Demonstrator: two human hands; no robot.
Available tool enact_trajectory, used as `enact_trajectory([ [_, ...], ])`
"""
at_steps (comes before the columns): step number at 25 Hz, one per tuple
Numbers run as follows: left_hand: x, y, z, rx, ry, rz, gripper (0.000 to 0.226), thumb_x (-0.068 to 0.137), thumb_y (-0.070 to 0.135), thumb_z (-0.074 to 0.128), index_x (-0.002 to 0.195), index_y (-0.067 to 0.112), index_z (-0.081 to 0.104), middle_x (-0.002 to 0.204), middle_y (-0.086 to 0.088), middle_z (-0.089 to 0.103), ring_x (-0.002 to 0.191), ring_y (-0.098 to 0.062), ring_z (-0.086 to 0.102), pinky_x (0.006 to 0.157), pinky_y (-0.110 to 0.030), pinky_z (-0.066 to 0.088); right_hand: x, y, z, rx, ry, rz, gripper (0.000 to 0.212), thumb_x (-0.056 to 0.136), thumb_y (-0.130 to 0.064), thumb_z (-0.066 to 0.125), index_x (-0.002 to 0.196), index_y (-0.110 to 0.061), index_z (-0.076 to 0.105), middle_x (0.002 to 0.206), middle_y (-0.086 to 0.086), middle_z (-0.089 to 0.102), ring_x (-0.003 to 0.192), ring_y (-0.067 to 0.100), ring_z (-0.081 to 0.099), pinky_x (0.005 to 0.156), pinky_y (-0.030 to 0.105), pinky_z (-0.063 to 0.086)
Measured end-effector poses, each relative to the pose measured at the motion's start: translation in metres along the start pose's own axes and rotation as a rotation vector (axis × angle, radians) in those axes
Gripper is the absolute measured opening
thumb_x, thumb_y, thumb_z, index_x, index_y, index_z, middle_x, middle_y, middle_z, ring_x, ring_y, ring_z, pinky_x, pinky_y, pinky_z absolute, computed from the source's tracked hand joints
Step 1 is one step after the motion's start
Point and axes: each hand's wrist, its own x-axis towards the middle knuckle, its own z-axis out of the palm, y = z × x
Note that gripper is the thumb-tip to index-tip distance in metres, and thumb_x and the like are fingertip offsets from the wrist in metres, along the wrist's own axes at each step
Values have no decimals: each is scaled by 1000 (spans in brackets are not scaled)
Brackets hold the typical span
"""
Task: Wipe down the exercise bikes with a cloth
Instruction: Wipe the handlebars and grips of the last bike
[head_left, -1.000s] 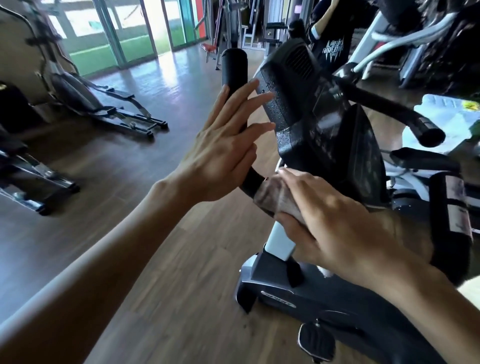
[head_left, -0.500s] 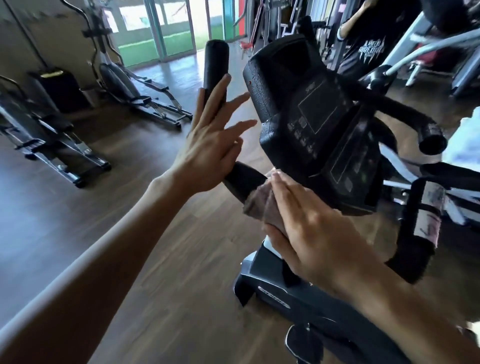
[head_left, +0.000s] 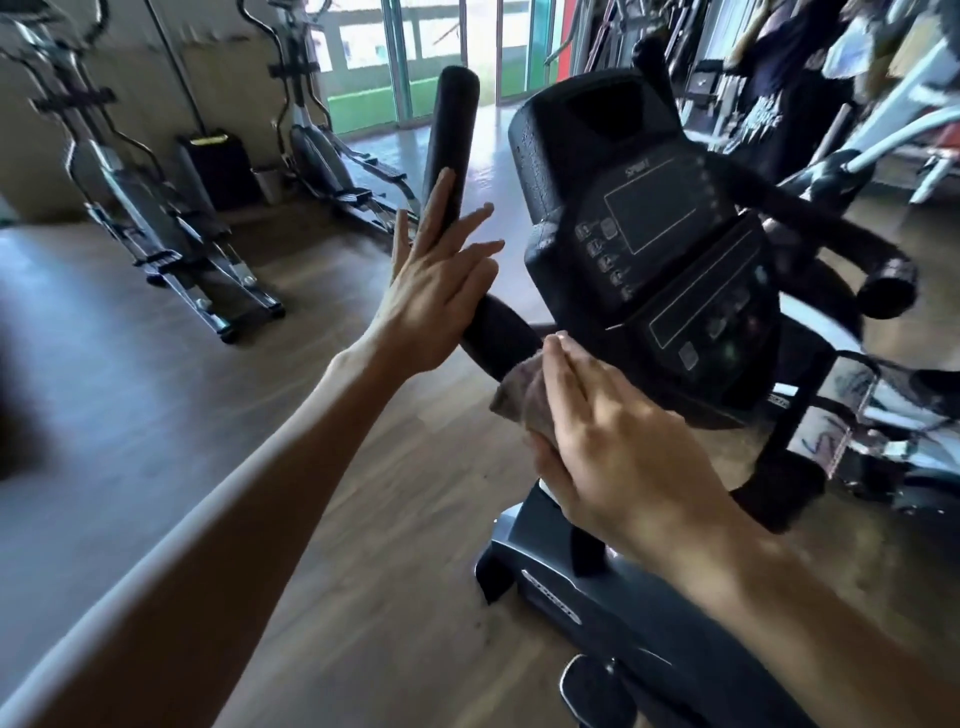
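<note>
black foam covers the left handlebar of the exercise bike, which rises upright in the middle of the view and bends down toward the console. the left hand is flat against this bar with its fingers straight and fanned apart, palm on the bend and fingertips reaching up the upright part; it curls round nothing.

the right hand is lower and nearer the camera, holding a brownish cloth against the low end of the same handlebar, just under the console's left corner. its fingers lie straight and close together over the top of the cloth while the thumb comes up from beneath, so the bunched fabric is pinched between them. a fold of cloth sticks out to the left of the fingers.

the console is black with a dark screen and rows of small buttons, tilted toward the viewer. the right handlebar curves out behind it. below, the grey body of the bike and one pedal stand on the wooden floor.

two other workout machines stand by the far wall at left, with glass doors beyond. a person in a dark printed shirt stands at upper right, blurred.
</note>
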Motion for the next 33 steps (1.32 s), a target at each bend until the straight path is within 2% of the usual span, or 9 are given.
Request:
enact_trajectory([
  [6,-4,3,-2,-27,-31,-61,49,106,33,33,137,10,64,164,1,35,158,-19,-4,123,-60,-6,32,-13,13,190,-43,66,69,96,-41,45,144,9,43,141,27,55,124,36,60,84,39,59],
  [11,-1,10,-3,-26,-52,-124,51,101,36,35,138,15,64,165,2,32,157,-16,-9,123,-52,-10,-18,9,-3,125,-66,25,69,97,-41,46,146,8,43,143,24,55,128,30,59,98,35,54],
  [13,-2,21,0,-8,-54,-161,53,98,38,36,137,14,64,164,-3,34,157,-19,-11,123,-46,-12,-5,1,1,77,-53,70,68,96,-41,42,142,10,47,137,26,59,121,32,63,93,36,56],
  [15,-8,27,3,-43,-2,-149,52,99,35,36,135,12,65,161,-6,40,158,-21,-7,123,-42,-13,12,-10,7,75,-34,108,67,97,-42,43,139,10,50,133,26,62,117,32,66,88,34,56],
  [19,-26,27,5,-72,73,-87,51,105,35,30,131,10,66,155,-8,49,158,-22,8,127,-41,-7,-10,3,3,146,-28,66,66,92,-26,69,143,8,47,139,25,58,123,31,63,95,35,55],
  [23,-33,39,8,-83,84,-155,51,106,36,29,131,11,65,153,-5,52,157,-20,16,128,-40,-1,-33,9,-9,79,-26,51,65,92,-34,58,141,9,50,136,24,60,119,30,65,88,34,57],
  [25,-33,44,9,-66,79,-182,54,105,38,26,133,10,64,153,-5,51,157,-20,16,127,-37,-1,-18,2,-4,42,-28,60,64,90,-30,61,138,12,50,132,28,61,116,34,66,89,35,56],
  [30,-38,76,15,-29,111,-347,51,103,34,31,137,10,60,159,-6,42,157,-21,10,122,-23,-1,-33,30,-6,277,-87,-75,67,96,-36,56,147,6,43,146,25,51,132,32,55,98,38,56],
  [33,-45,106,26,-30,141,-449,54,100,31,33,143,6,53,161,-10,34,158,-24,4,127,-37,7,-66,68,-18,202,-21,-250,67,96,-45,46,144,3,50,145,22,55,123,27,64,89,36,57],
])
